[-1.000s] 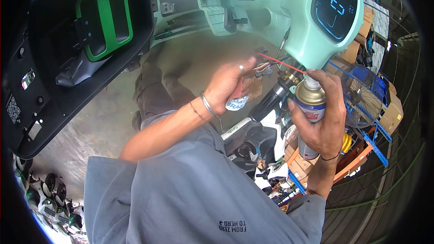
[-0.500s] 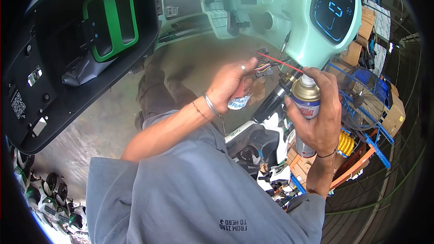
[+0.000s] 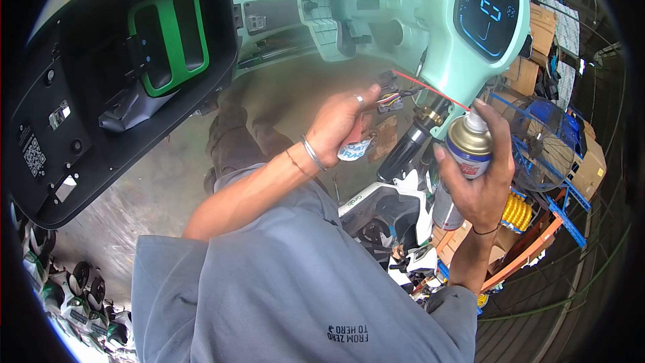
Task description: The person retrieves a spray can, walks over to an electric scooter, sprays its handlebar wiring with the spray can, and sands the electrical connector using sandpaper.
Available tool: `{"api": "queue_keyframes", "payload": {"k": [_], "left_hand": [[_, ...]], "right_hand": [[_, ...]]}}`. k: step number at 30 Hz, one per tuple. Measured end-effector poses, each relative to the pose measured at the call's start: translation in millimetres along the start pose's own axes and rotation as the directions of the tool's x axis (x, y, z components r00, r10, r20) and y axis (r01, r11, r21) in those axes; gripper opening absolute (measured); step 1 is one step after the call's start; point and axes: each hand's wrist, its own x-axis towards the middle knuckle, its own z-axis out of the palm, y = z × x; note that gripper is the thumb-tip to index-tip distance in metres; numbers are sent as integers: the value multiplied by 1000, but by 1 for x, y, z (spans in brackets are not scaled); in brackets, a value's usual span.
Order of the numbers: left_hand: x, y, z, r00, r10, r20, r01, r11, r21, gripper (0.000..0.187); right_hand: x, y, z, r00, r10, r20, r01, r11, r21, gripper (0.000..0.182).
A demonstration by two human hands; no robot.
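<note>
My left hand [image 3: 339, 124] is closed around a folded pinkish sheet with blue-printed lettering [image 3: 356, 150]. At its fingertips are dark wire connectors [image 3: 389, 82] with coloured wires, and they appear pinched there. My right hand [image 3: 480, 181] grips a spray can [image 3: 469, 141] with a gold top and white nozzle, index finger on the nozzle. From the nozzle a thin red straw [image 3: 433, 89] reaches left, its tip beside the upper connector. A pale green scooter front [image 3: 437, 33] with a lit display [image 3: 488, 10] stands just beyond.
A black panel with a green frame [image 3: 176, 40] fills the upper left. Below the hands are a black cylindrical tube [image 3: 403, 154] and white scooter parts [image 3: 383, 205]. A fan [image 3: 537, 138], cartons [image 3: 588, 165] and a blue-orange rack [image 3: 537, 242] stand to the right.
My right hand and the can have moved slightly right and down, and the straw looks more bent. The view has shifted a little. My left hand keeps its hold.
</note>
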Motion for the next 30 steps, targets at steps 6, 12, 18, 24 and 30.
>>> {"api": "queue_keyframes", "payload": {"k": [6, 12, 18, 24, 30], "left_hand": [[-3, 4, -2, 999, 40, 3, -40, 992, 119, 24], [-7, 2, 3, 996, 84, -40, -76, 981, 176, 21], [-12, 14, 11, 984, 156, -83, -115, 921, 372, 21], [-10, 8, 21, 977, 197, -78, -152, 908, 390, 23], [-19, 6, 26, 969, 213, -124, -137, 884, 447, 29]], "right_hand": [[-84, 42, -114, 567, 269, -778, 102, 915, 391, 62], [-123, 66, -80, -43, 405, -913, 222, 895, 387, 51], [-176, 100, -80, -146, 428, -892, -40, 898, 438, 44], [-184, 62, -45, -263, 425, -866, 156, 905, 397, 54], [-193, 71, -16, -15, 429, -903, -17, 903, 429, 55]]}}
